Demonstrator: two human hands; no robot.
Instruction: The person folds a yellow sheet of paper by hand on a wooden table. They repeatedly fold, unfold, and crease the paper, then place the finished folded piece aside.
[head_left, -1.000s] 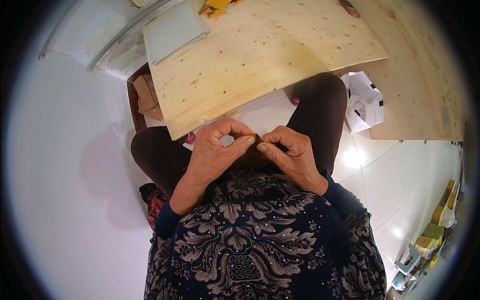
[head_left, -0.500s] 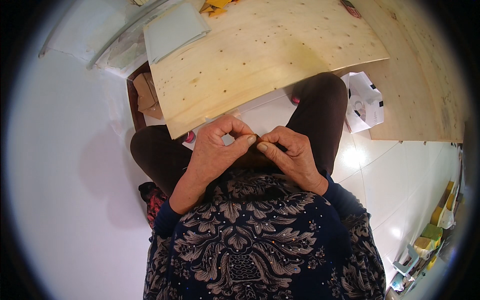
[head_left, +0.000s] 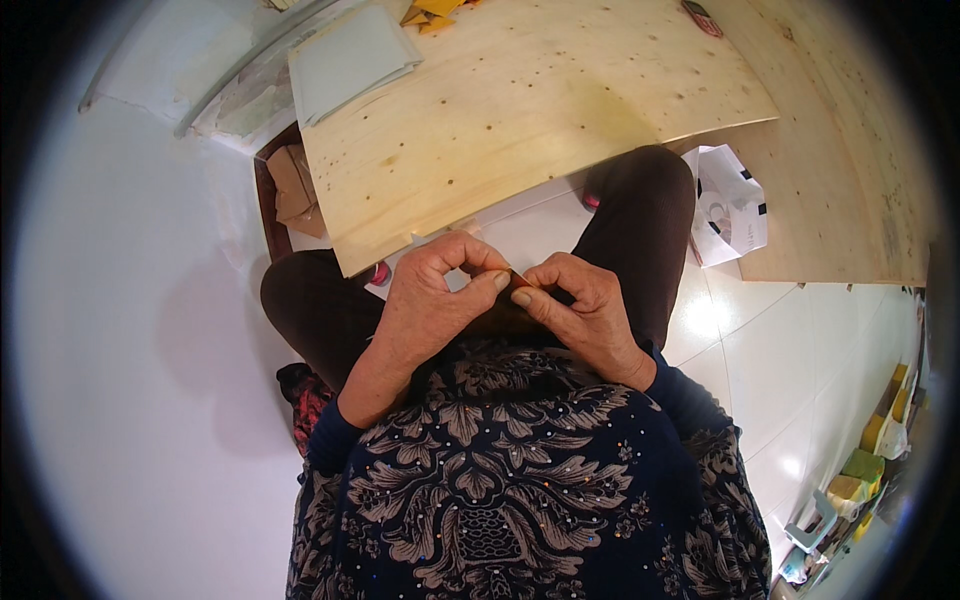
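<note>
Between my two hands, above my lap, is a small thin orange-red piece (head_left: pixel 518 280), perhaps folded paper; most of it is covered by my fingers. My left hand (head_left: pixel 432 290) pinches its left end with thumb and forefinger. At the other end, the thumb and forefinger of my right hand (head_left: pixel 575 298) are closed on it too. My fingertips nearly meet, just short of the near edge of the wooden table (head_left: pixel 480 130). On that table's far side lie several orange-yellow paper pieces (head_left: pixel 432 12).
A stack of pale grey sheets (head_left: pixel 350 62) lies at the table's far left, and a red phone (head_left: pixel 702 17) at the far right. Under the table are brown cardboard (head_left: pixel 295 190) and a white bag (head_left: pixel 727 205). Assorted boxes (head_left: pixel 862 465) line the floor at right.
The small piece has turned slightly, so more of its orange-red face shows between my fingertips. Both hands stay almost in the same place.
</note>
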